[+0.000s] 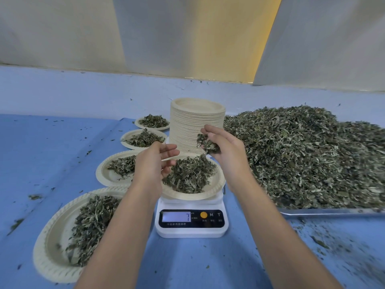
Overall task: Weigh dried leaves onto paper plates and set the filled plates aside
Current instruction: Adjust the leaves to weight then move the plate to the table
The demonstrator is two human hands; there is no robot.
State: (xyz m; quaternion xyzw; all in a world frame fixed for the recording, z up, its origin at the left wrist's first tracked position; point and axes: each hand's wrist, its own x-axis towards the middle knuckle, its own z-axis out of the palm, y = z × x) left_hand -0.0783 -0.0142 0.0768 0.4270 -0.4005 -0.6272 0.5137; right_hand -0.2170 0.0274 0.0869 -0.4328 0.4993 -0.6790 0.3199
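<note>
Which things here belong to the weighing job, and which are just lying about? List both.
Job: scale, plate on it, handful of leaves in the right hand, open left hand, leaf heap, tray, plate stack, four filled plates.
Lying about: leaf crumbs on the blue cloth, pale sheets behind.
</note>
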